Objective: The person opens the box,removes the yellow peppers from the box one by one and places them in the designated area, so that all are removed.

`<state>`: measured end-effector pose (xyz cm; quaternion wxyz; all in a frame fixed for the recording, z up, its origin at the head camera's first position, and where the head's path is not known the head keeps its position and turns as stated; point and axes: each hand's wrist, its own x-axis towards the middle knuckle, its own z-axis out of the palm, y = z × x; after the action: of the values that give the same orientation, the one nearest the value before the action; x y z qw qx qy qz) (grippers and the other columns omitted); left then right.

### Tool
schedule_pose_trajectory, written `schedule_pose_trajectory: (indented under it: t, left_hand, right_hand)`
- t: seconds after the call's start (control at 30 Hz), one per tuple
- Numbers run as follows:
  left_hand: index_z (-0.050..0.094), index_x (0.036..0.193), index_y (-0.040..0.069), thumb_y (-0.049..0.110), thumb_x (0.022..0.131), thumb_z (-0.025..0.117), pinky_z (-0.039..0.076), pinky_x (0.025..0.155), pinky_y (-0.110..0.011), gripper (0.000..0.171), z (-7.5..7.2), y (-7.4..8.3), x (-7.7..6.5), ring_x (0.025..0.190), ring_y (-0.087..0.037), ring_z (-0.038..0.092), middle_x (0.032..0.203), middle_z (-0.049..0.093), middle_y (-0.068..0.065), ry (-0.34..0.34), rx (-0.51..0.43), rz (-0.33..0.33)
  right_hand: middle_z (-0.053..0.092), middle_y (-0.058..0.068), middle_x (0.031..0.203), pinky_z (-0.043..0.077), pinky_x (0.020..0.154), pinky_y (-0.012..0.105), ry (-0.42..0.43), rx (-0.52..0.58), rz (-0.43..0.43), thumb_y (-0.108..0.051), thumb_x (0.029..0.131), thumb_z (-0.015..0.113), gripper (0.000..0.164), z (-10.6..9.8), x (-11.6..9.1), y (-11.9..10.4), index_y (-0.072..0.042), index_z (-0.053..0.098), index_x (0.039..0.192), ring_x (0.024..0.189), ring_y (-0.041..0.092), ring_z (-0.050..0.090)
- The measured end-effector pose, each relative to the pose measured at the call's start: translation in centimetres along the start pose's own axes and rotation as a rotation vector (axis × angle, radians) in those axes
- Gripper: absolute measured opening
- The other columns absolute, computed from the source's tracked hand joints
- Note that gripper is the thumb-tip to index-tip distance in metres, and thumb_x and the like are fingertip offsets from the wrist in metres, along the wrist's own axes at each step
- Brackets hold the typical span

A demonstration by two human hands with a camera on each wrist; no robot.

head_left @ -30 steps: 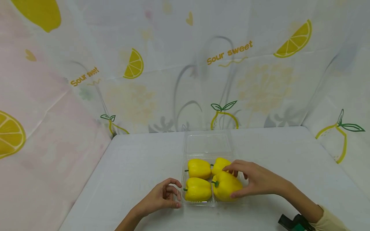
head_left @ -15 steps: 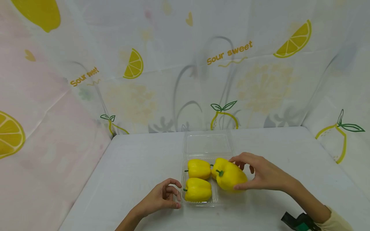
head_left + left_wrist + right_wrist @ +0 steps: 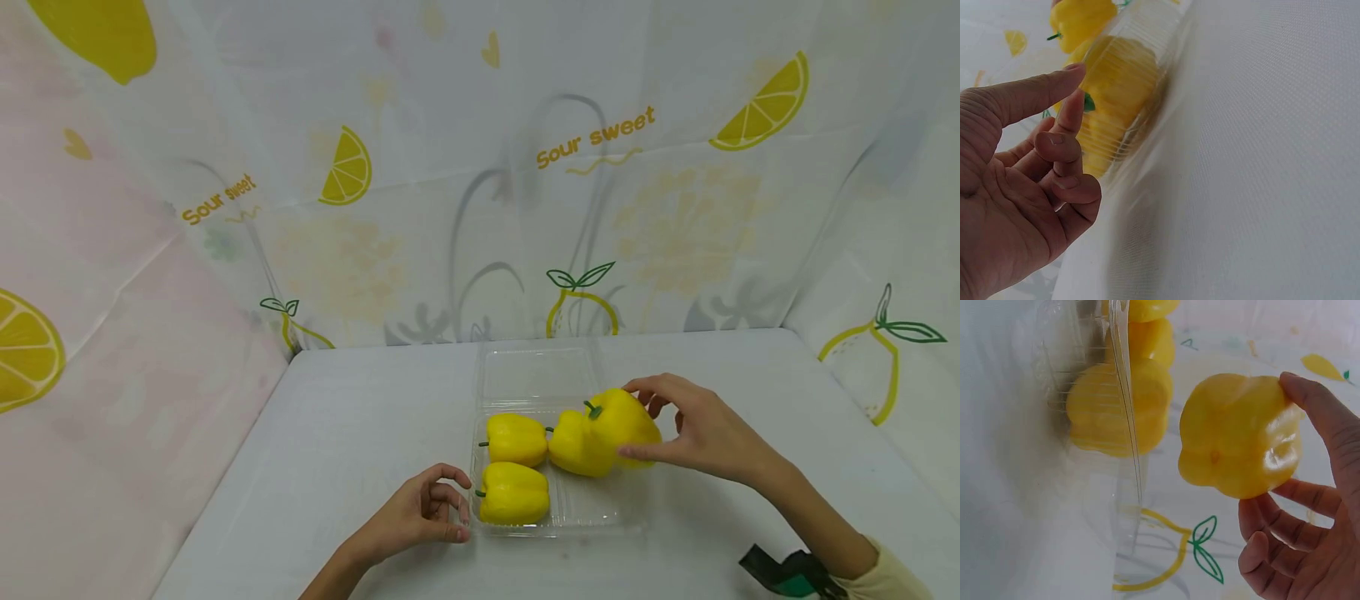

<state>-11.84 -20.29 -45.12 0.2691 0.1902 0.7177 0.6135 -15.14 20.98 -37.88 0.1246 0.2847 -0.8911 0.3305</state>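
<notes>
Currently, the two hands stand well apart, one on each side of a transparent hinged container on the white bench. The right hand grips a yellow pepper between the thumb on one side and the fingers on the other. The left hand holds no pepper; its fingers are bent, with the thumb apart from them, just beside the container's left wall. Contact between the left hand and the wall cannot be confirmed.

Governing relation: the gripped pepper is raised over the right-hand part of the container, directly to the left of the right palm. Its stem-to-base axis runs obliquely, with the green stem directed up and to the left, away from the right hand. The base faces the right wrist camera. The right hand is the nearer one; the left hand lies across the container from this pepper. In the head view the gripped pepper overlaps the far-right pepper, while the right wrist view shows a visible gap between it and the container wall.

Inside the container, the far-left pepper and the near-left pepper lie on their sides, stems to the left. The lid is folded back on the far side.
</notes>
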Motion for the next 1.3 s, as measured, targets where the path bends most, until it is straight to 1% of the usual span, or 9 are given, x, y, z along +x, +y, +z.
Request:
schedule_pose_trajectory:
  t: [0.13, 0.3, 0.5, 0.6, 0.73, 0.83, 1.03, 1.17, 1.3]
  left_hand:
    - [0.048, 0.128, 0.002, 0.010, 0.081, 0.081, 0.044, 0.059, -0.018, 0.058, 0.0, 0.0, 0.0, 0.062, -0.008, 0.047, 0.098, 0.068, -0.011, 0.002, 0.003, -0.002]
    - [0.048, 0.128, 0.002, 0.009, 0.082, 0.081, 0.044, 0.059, -0.018, 0.057, 0.0, 0.0, 0.0, 0.062, -0.008, 0.047, 0.097, 0.068, -0.010, 0.000, -0.001, 0.006]
    - [0.047, 0.128, 0.001, 0.008, 0.082, 0.081, 0.044, 0.059, -0.018, 0.058, 0.0, 0.0, -0.1, 0.062, -0.008, 0.047, 0.097, 0.068, -0.011, -0.004, -0.004, 0.009]
    - [0.047, 0.128, 0.002, 0.009, 0.082, 0.081, 0.044, 0.059, -0.018, 0.058, 0.0, 0.0, 0.0, 0.062, -0.008, 0.047, 0.097, 0.068, -0.011, -0.004, -0.005, 0.007]
    - [0.047, 0.129, 0.002, 0.009, 0.082, 0.081, 0.044, 0.059, -0.018, 0.059, 0.0, 0.1, 0.0, 0.062, -0.008, 0.047, 0.097, 0.068, -0.011, -0.007, -0.007, 0.009]
    - [0.047, 0.129, 0.001, 0.010, 0.082, 0.081, 0.044, 0.059, -0.018, 0.059, 0.0, 0.1, 0.0, 0.062, -0.008, 0.047, 0.097, 0.068, -0.011, -0.005, -0.004, 0.006]
    - [0.047, 0.128, 0.002, 0.010, 0.082, 0.081, 0.044, 0.058, -0.018, 0.058, 0.0, 0.2, 0.0, 0.062, -0.008, 0.047, 0.097, 0.068, -0.010, -0.003, -0.004, 0.002]
    - [0.047, 0.128, 0.001, 0.008, 0.082, 0.081, 0.043, 0.058, -0.018, 0.057, 0.1, 0.3, -0.1, 0.062, -0.008, 0.047, 0.097, 0.067, -0.012, -0.007, -0.015, 0.006]
    - [0.047, 0.127, -0.002, 0.006, 0.082, 0.080, 0.043, 0.058, -0.017, 0.056, 0.2, 0.5, -0.2, 0.062, -0.007, 0.047, 0.097, 0.067, -0.015, -0.006, -0.014, 0.015]
  right_hand:
    - [0.060, -0.012, 0.099, 0.045, 0.059, 0.024, 0.032, -0.048, 0.066, -0.047, 0.070, 0.088, 0.062, -0.3, 0.0, 0.3, -0.019, 0.062, 0.119, 0.082, 0.009, 0.056]
    - [0.063, -0.006, 0.098, 0.047, 0.063, 0.027, 0.070, -0.098, 0.132, -0.047, 0.071, 0.087, 0.063, -0.3, 0.0, 0.8, -0.015, 0.063, 0.119, 0.081, 0.013, 0.058]
    - [0.064, 0.004, 0.097, 0.049, 0.064, 0.031, 0.088, -0.111, 0.222, -0.047, 0.073, 0.086, 0.064, -0.4, -0.1, 1.5, -0.008, 0.063, 0.118, 0.081, 0.021, 0.063]
    - [0.064, 0.006, 0.097, 0.050, 0.066, 0.035, 0.092, -0.115, 0.267, -0.049, 0.075, 0.084, 0.063, -0.5, -0.1, 1.9, -0.007, 0.063, 0.117, 0.082, 0.022, 0.063]
    - [0.063, 0.008, 0.097, 0.050, 0.069, 0.039, 0.084, -0.121, 0.315, -0.051, 0.077, 0.081, 0.063, -0.4, -0.1, 2.4, -0.005, 0.062, 0.116, 0.083, 0.023, 0.063]
    - [0.063, 0.009, 0.097, 0.050, 0.070, 0.039, 0.069, -0.119, 0.347, -0.053, 0.078, 0.080, 0.064, -0.3, -0.2, 2.8, -0.004, 0.062, 0.115, 0.083, 0.024, 0.062]
    - [0.065, 0.011, 0.099, 0.049, 0.068, 0.038, 0.039, -0.127, 0.412, -0.058, 0.078, 0.077, 0.068, -0.2, -0.4, 3.2, -0.003, 0.062, 0.116, 0.083, 0.024, 0.062]
    - [0.066, 0.011, 0.098, 0.049, 0.066, 0.038, 0.019, -0.138, 0.454, -0.061, 0.078, 0.075, 0.071, -0.1, -0.4, 3.4, -0.003, 0.062, 0.116, 0.084, 0.026, 0.062]
    - [0.065, 0.013, 0.096, 0.049, 0.063, 0.037, -0.014, -0.153, 0.490, -0.064, 0.078, 0.073, 0.075, 0.1, -0.5, 3.7, 0.000, 0.061, 0.115, 0.082, 0.026, 0.060]
